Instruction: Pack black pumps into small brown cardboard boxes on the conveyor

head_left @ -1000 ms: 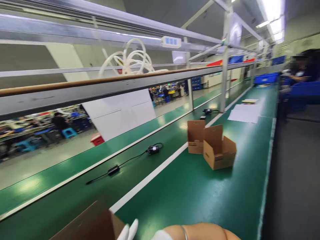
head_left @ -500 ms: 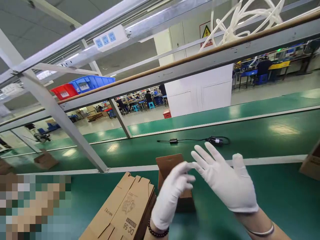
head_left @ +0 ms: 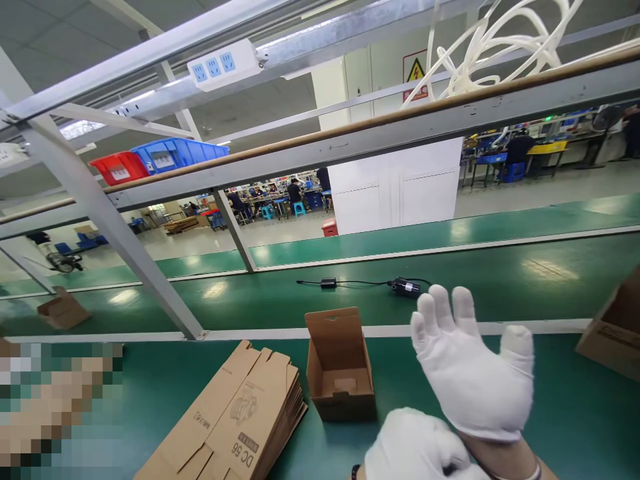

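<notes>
My right hand [head_left: 477, 370], in a white glove, is held up palm toward me with its fingers apart, holding nothing. My left hand [head_left: 420, 447], also white-gloved, is closed low at the right wrist, by the cuff of the right glove; its fingertips are partly hidden. Left of my hands stands an open brown cardboard box [head_left: 345, 407] with its lid flap raised. Beside it lies a stack of flattened cartons [head_left: 240, 420] printed "DC 56". Beyond my right hand, a black power adapter [head_left: 406, 287] with a cord lies on the green surface.
A white strip [head_left: 280, 333] divides the green surface. Another brown carton [head_left: 613, 333] stands at the right edge, and one more [head_left: 64, 310] lies far left. A slanted metal post [head_left: 135, 247] rises at left. Overhead, a shelf carries red [head_left: 120, 168] and blue bins [head_left: 175, 157].
My left hand has moved from the right glove's fingertips down to the right wrist and closed. My right hand has shifted slightly right and lower. The open box is now uncovered.
</notes>
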A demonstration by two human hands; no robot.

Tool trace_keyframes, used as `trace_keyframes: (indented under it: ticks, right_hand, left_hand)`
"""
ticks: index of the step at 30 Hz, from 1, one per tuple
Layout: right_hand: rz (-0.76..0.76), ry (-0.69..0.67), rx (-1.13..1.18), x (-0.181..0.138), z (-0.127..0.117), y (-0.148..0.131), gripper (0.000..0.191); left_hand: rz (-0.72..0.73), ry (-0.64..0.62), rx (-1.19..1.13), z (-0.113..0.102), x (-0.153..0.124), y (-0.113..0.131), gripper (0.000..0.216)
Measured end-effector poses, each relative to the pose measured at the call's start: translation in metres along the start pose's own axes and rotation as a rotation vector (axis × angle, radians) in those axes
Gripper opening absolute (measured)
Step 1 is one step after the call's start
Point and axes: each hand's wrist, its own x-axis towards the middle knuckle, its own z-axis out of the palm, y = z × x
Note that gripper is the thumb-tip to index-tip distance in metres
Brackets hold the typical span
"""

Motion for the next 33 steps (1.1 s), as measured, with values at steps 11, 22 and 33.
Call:
trace_keyframes:
  ticks: [11, 22, 33]
  right_hand:
    - [0.050, -0.037, 0.134, -0.013, -0.002, -0.007, 0.028]
    - [0.040, 0.095, -0.069, -0.015, -0.009, -0.004, 0.035]
    - [-0.041, -0.540, -1.029, -0.014, 0.000, 0.009, 0.017]
  left_hand:
    - [0.205, 0.320, -0.075, 0.013, 0.010, -0.011, 0.053]
    - [0.415, -0.013, 0.808, 0.025, 0.001, -0.020, 0.016]
    - [0.152, -0.116, 0.845, -0.021, 0.005, -0.008, 0.015]
